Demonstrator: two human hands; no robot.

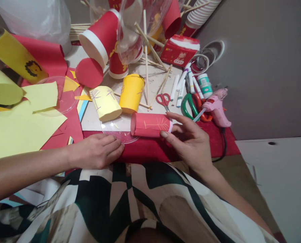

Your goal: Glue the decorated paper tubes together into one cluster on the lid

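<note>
My right hand (189, 140) holds the near end of a red paper-wrapped cup (150, 125) that lies on its side, with thumb and fingers closed round its rim. The cup rests partly on a clear plastic lid (115, 130). My left hand (97, 150) lies flat on the red paper (145, 152) at the table's front edge, fingers stretched out and touching the lid's near rim. A pale yellow cup (105, 103) lies tipped over and a yellow cup (131, 92) stands upside down just behind the lid.
A pink glue gun (217, 106), green-handled scissors (189, 104), small red scissors (163, 100) and markers (181, 84) lie at the right. Red cups (100, 37), wooden sticks (146, 54) and a tissue box (180, 50) crowd the back. Yellow paper sheets (19, 128) cover the left.
</note>
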